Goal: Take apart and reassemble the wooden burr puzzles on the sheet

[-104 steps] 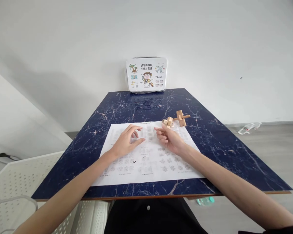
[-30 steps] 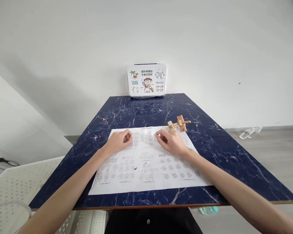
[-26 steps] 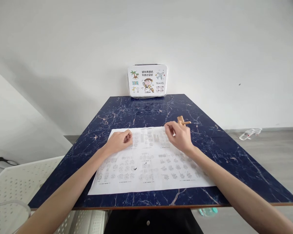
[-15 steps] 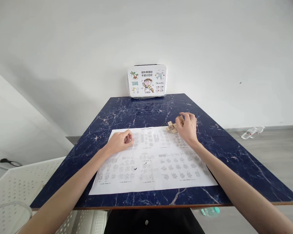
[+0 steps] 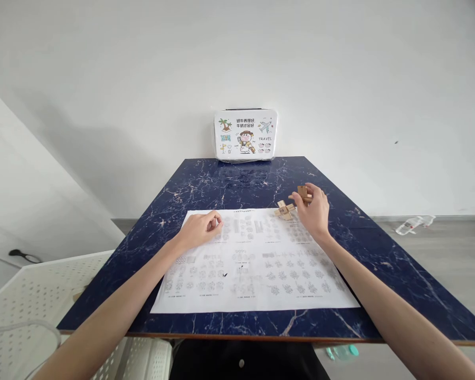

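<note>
My right hand (image 5: pixel 313 212) is closed around a brown wooden interlocking puzzle (image 5: pixel 302 191), partly hidden by the fingers, above the far right corner of the sheet. Just left of it a paler wooden block puzzle (image 5: pixel 285 209), made of crossed pieces, sits at the top edge of the paper. My left hand (image 5: pixel 202 227) rests on the left part of the printed sheet (image 5: pixel 257 303), its fingers curled in and nothing visible between them. Small grey diagrams in rows cover the sheet.
The sheet lies on a dark blue marbled table (image 5: pixel 237 184). A white case with cartoon prints (image 5: pixel 246 134) stands at the far edge against the wall. A white perforated rack (image 5: pixel 35 285) is at lower left. Clear plastic bottles (image 5: pixel 414 225) lie on the floor.
The brown puzzle in my right hand is lifted and turned, now apart from the paler one and showing more of itself. My left hand stays curled on the sheet. The view has shifted slightly.
</note>
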The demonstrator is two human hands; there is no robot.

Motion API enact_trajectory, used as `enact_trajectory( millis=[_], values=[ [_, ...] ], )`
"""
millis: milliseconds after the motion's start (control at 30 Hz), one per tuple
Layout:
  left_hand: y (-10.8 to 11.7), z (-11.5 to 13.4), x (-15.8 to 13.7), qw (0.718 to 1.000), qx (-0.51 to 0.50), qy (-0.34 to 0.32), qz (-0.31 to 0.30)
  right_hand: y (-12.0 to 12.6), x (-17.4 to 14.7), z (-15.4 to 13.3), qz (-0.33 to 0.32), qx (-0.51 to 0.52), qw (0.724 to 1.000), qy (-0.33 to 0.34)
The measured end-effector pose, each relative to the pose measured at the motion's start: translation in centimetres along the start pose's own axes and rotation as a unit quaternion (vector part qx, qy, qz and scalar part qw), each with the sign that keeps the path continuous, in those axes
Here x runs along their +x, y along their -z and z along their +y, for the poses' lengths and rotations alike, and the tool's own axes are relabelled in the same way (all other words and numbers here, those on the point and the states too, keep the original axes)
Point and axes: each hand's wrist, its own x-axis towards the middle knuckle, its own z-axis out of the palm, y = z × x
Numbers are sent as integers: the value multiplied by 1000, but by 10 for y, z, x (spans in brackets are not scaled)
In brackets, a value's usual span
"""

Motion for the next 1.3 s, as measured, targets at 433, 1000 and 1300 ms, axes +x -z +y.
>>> enact_trajectory(
  millis=[433,1000,1300],
  values=[
    [-3,43,3,902,-418,79,-68,18,-57,-99,-115,198,922,312],
    [-11,65,2,755,-636,43,-155,21,-78,-117,-210,249,888,323],
    [-16,56,-1,780,-619,94,-14,9,-81,-118,-300,333,894,-13]
  ],
)
